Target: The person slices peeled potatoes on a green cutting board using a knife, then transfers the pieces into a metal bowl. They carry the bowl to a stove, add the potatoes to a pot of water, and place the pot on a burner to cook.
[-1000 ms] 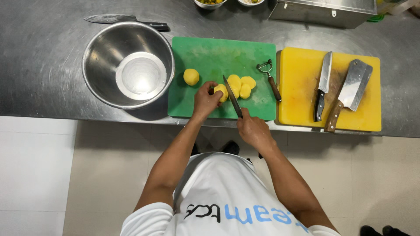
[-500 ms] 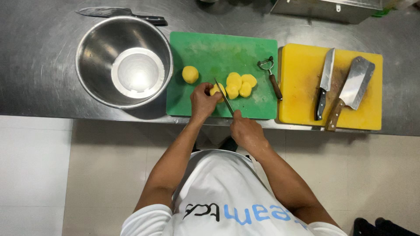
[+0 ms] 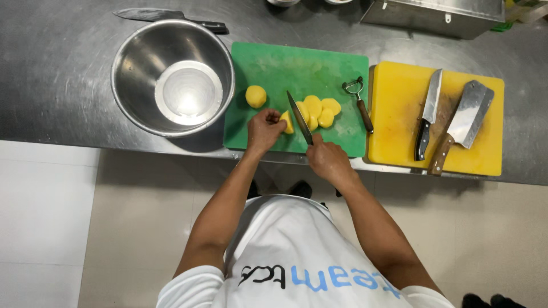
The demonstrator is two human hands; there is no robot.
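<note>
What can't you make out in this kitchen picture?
Head view only:
- Knife handle: hidden inside the right hand.
- Yellow piece: partly covered by the left hand.
- Containers at the top edge: cut off, contents unseen.
- Peeler blade: too small.

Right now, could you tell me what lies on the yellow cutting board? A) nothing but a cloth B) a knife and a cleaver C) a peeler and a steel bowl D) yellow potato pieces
B: a black-handled knife and a wooden-handled cleaver lie side by side on the yellow cutting board, while the peeler sits on the green board.
</note>
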